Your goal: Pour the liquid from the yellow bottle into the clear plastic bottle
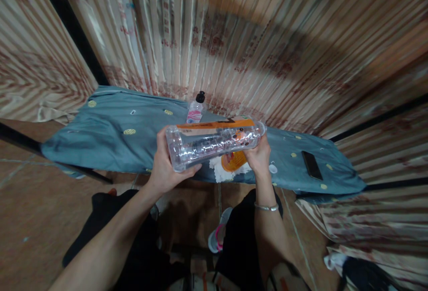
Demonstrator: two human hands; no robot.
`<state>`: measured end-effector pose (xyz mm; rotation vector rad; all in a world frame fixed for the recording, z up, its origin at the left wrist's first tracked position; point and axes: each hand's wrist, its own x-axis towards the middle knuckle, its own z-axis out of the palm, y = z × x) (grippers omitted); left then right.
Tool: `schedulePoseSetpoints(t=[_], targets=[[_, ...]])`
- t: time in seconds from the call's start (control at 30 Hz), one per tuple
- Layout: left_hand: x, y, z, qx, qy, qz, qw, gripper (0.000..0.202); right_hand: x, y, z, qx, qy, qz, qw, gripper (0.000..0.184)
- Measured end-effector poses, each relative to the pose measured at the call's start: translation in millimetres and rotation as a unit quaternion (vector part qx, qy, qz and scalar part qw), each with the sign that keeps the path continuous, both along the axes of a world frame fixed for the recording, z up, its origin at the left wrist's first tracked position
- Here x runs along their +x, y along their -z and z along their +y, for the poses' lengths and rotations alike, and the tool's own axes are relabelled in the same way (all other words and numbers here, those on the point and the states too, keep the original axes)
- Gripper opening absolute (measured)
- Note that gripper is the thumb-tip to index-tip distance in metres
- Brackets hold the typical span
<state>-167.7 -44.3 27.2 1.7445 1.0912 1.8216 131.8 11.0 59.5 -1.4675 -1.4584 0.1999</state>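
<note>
A large clear plastic bottle (214, 141) with an orange label lies on its side in the air, held between both hands above a blue-grey cloth-covered table (113, 135). My left hand (165, 166) grips the bottle's base end. My right hand (257, 153) holds the neck end, fingers wrapped round it. Under the bottle on the cloth lie a white rag (222, 170) and an orange round piece (234, 161), and a small white cap (273, 169) rests beside my right wrist.
A small bottle (195, 109) with a black cap and pink label stands at the table's far edge. A black phone (311, 165) lies on the cloth to the right. Striped patterned curtains (267, 37) hang close behind. My legs and a shoe (217, 235) are below.
</note>
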Motion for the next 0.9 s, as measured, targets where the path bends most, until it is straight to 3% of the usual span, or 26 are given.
schedulePoseSetpoints(t=[0.3,0.9], targets=[[-0.9,-3.9,-1.3,-0.002,-0.001,0.010,1.000,0.116,-2.2,-0.2,-0.4,0.026,-0.002,-0.008,1.000,0.040],[0.3,-5.0,-3.1,-0.035,-0.005,-0.001,0.999,0.115,-4.7,-6.1,-3.2,-0.009,0.001,0.014,1.000,0.043]])
